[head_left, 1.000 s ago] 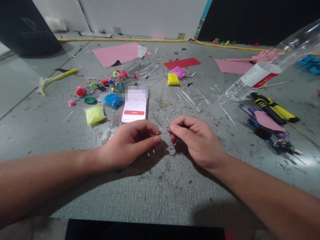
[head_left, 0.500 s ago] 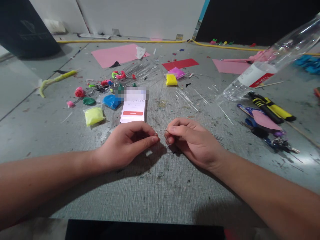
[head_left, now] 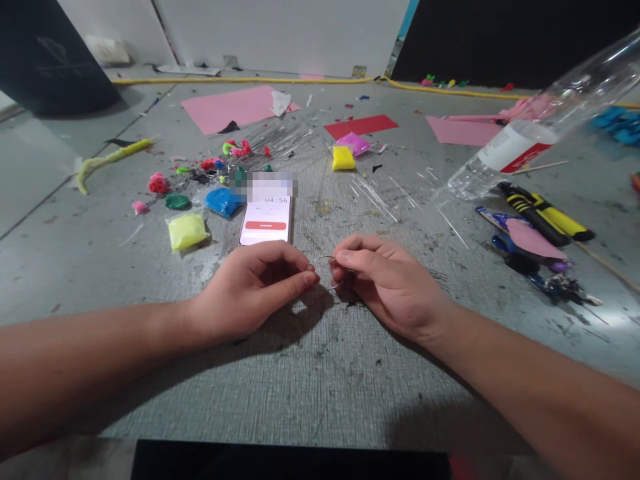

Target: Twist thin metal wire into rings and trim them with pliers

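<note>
Between my two hands a thin silvery wire point(head_left: 323, 257) arches in a small curve. My left hand point(head_left: 255, 283) pinches one end of it between thumb and forefinger. On the other side, my right hand point(head_left: 385, 280) grips the wire with thumb and index finger, its other fingers curled in. A short bit of wire also shows below the right fingertips. Just beyond my left hand lies a phone point(head_left: 265, 217) with a running timer on its screen. Loose straight wires point(head_left: 375, 200) are scattered on the grey surface past my right hand.
Bags of yellow point(head_left: 187, 232) and blue clay point(head_left: 224, 201) lie left of the phone. Yellow-black pliers point(head_left: 547, 217) and a tilted plastic bottle point(head_left: 515, 150) are at right. Pink paper point(head_left: 225, 110), a red strip point(head_left: 361, 127) and a wire pile point(head_left: 280, 143) lie farther back.
The wire between my fingers looks slightly more arched than before. Both hands keep nearly the same place and grip. The phone's timer has advanced.
</note>
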The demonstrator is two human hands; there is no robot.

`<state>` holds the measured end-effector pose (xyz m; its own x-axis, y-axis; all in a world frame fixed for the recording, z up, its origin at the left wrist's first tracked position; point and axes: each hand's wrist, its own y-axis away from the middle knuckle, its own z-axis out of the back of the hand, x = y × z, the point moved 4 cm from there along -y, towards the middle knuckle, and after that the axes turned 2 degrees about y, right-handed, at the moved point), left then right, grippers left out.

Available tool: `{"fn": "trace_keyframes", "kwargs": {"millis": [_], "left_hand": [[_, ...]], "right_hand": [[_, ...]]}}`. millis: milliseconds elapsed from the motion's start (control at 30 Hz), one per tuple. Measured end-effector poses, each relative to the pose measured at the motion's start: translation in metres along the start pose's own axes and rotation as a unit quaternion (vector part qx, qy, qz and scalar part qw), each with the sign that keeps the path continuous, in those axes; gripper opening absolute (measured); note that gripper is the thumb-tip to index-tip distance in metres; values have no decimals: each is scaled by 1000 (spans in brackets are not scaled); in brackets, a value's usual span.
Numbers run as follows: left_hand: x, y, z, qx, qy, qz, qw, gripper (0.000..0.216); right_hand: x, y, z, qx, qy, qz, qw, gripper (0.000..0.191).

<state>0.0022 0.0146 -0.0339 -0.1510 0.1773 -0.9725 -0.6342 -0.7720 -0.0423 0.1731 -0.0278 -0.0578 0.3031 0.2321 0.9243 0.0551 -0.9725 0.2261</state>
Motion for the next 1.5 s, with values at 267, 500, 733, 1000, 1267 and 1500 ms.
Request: {"fn": "trace_keyframes", "kwargs": {"millis": [267,500,733,1000,1267,1500], "left_hand": [[0,0,-7,46,19,-20,999,16],[-3,1,-8,36,0,-36,999,4],[-8,2,-4,16,-75,-79,994,2],[-12,5,-4,20,-121,-108,987,5],[-16,8,-4,46,-146,-128,980,5],[-5,4,-1,-19,-75,-72,994,2]], "right_hand": [[7,6,-7,50,92,93,990,11],[-1,7,-5,40,46,69,996,10],[-8,6,-5,2,30,17,999,16],[-1,9,-10,66,38,-39,996,15],[1,11,-14,125,-26,-101,987,13],[18,16,-7,-31,170,172,970,35]]}}
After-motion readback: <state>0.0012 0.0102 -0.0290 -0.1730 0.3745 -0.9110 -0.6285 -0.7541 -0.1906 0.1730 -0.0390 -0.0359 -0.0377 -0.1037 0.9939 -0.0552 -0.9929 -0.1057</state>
